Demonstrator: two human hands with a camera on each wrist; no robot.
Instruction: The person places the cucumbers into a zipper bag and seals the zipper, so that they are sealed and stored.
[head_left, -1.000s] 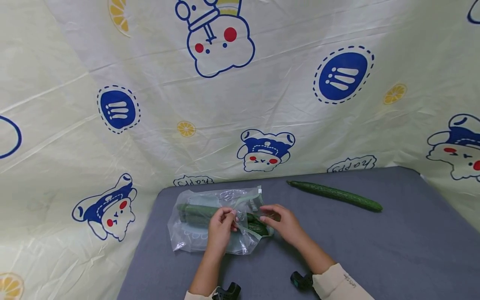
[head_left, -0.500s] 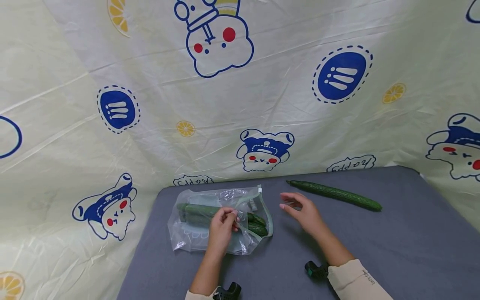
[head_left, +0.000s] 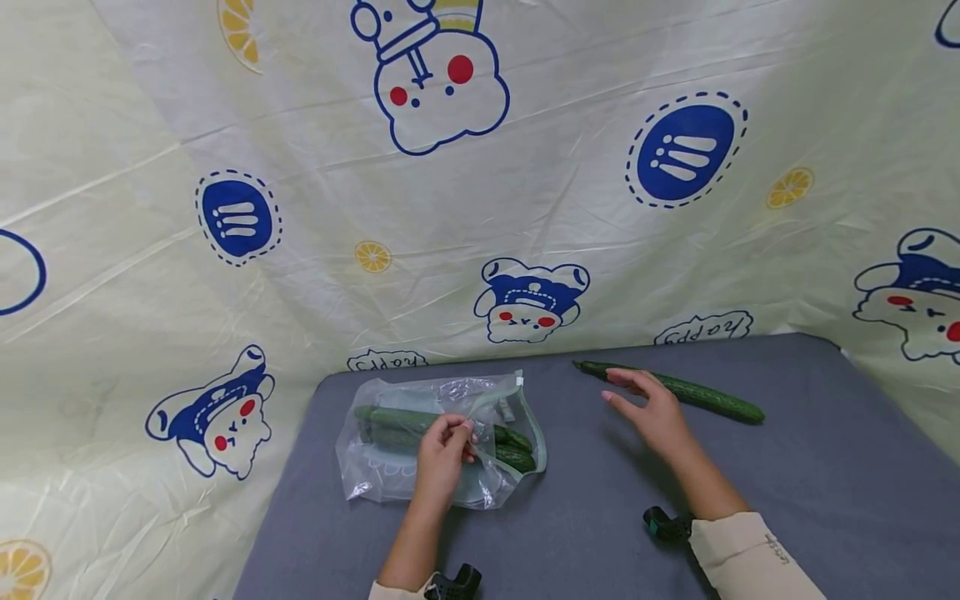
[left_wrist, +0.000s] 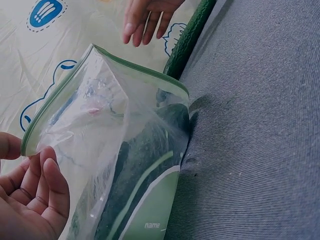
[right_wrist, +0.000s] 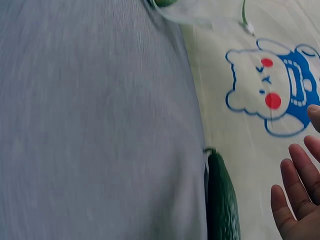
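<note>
A clear zip bag (head_left: 390, 479) with a green-edged mouth lies on the left of the table, its mouth facing right and held apart. Inside it are cucumbers (head_left: 513, 457), their ends showing at the mouth. My left hand (head_left: 442, 454) pinches the bag's upper rim between thumb and fingers; the left wrist view shows that hand (left_wrist: 37, 195) at the green zip edge. Over the table, my right hand (head_left: 648, 408) is in the air with fingers spread, holding nothing. A loose cucumber (head_left: 712, 398) lies just behind it, apart from the fingers in the right wrist view.
The table (head_left: 585, 533) has a grey cloth cover. A pale printed curtain (head_left: 315, 167) hangs close behind its back edge, near the loose cucumber. Dark wrist cameras (head_left: 666, 525) sit on both forearms.
My right hand has left the bag's mouth and moved right to the loose cucumber, its fingers spreading. The left hand and the bag have stayed in place.
</note>
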